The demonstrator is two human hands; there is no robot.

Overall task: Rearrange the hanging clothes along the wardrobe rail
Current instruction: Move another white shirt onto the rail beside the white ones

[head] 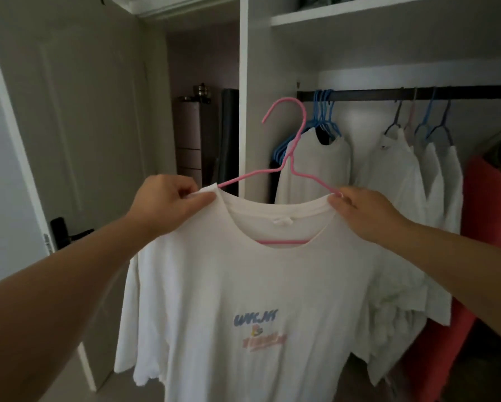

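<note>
A white T-shirt point(237, 300) with a small printed logo hangs on a pink hanger point(294, 158), held up in front of the wardrobe, off the rail. My left hand point(168, 204) pinches the left side of the collar. My right hand point(362, 210) pinches the right side of the collar at the hanger's arm. The dark rail point(374, 94) runs behind, to the upper right. On it hang a bunch of blue hangers point(323, 117) with a white garment point(313, 166), and further right several white shirts point(417, 181) on grey, pink and blue hangers.
A white wardrobe upright point(243, 91) stands left of the rail, a shelf point(359, 13) above it. A red garment point(487, 227) hangs at far right. An open door point(69, 140) with a dark handle is at left, with a tall dark cabinet point(191, 140) beyond.
</note>
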